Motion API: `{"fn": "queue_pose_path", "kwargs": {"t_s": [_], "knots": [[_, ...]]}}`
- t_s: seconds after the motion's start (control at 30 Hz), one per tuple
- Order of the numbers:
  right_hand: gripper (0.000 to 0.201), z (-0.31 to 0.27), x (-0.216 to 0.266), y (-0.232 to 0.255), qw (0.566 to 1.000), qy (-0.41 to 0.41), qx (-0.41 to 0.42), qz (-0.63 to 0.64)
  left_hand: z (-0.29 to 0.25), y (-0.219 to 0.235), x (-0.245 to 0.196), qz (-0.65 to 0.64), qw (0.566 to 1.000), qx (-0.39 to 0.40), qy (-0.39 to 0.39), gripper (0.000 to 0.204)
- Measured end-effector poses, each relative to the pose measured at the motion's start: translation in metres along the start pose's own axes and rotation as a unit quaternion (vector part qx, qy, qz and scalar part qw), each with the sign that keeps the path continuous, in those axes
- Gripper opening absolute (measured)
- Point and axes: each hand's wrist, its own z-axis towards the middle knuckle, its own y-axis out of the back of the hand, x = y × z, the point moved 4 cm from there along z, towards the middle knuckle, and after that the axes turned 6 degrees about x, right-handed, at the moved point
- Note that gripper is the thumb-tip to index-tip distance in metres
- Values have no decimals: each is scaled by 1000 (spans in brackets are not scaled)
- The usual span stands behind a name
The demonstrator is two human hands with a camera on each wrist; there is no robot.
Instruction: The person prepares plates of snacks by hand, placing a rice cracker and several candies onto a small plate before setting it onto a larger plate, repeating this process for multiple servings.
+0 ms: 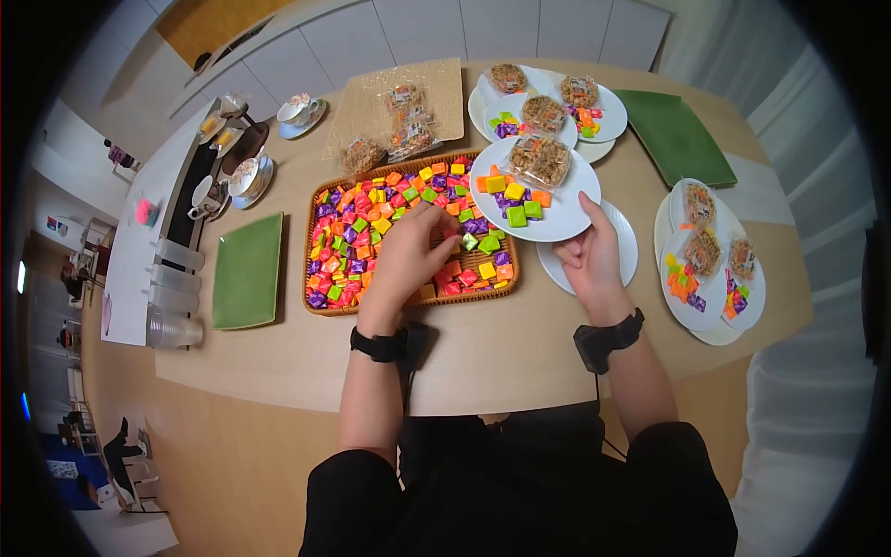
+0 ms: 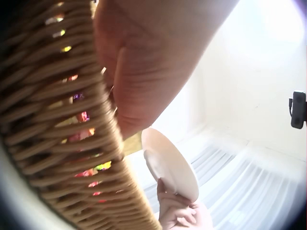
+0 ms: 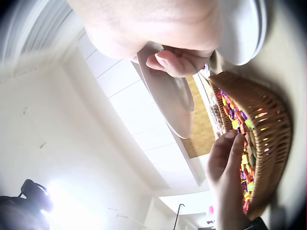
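Note:
My right hand (image 1: pixel 594 246) grips the edge of a white plate (image 1: pixel 557 223), thumb over the rim and fingers curled beneath. On that plate lie a clear-wrapped brown crunchy cake (image 1: pixel 539 161) and several yellow, orange, green and purple wrapped candies (image 1: pixel 516 216). The plate is held up over another white plate (image 1: pixel 613 262). My left hand (image 1: pixel 408 255) reaches over the wicker basket (image 1: pixel 314 278) full of colourful wrapped candies (image 1: pixel 357 225). Its thumb and fingers bend down among the candies near the right side; I cannot tell if they pinch one.
Behind the basket, wrapped cakes (image 1: pixel 406 121) lie on a gold mat (image 1: pixel 357 102). Filled plates stand at the back and on the right (image 1: pixel 713 311). Green trays (image 1: pixel 249 269) lie on both sides. Cups with saucers (image 1: pixel 299 111) and clear plastic cups (image 1: pixel 176 330) line the left.

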Motion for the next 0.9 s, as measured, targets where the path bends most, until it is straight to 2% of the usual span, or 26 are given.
{"fn": "queue_pose_path", "kwargs": {"t_s": [0.03,0.1,0.13,0.2,0.33,0.43,0.5,0.6,0.73,0.9], "knots": [[25,0,1,-1,1000,0,3,0,-2,5,-3,0,1000,1,0,16],[25,1,0,2,1000,2,2,4,-5,5,-11,-61,992,106,-4,17],[25,1,0,2,1000,4,2,8,-6,6,-14,-61,992,107,-5,17],[25,1,0,1,1000,4,0,9,-9,1,-18,-76,982,174,-6,20],[24,-1,1,-3,1000,3,-6,7,-10,-1,-7,-49,980,192,-10,23],[24,0,1,-1,1000,4,2,9,-13,13,-7,-1,989,147,-18,25],[24,1,0,2,1000,5,8,12,-14,15,-2,-29,980,189,50,25],[24,3,-2,5,1000,6,16,16,-15,12,0,-39,970,230,73,24],[25,1,-1,0,1000,7,5,13,-16,12,-1,-50,970,229,70,24],[25,1,-1,1,1000,5,2,15,-14,8,1,-106,971,211,29,21]]}}
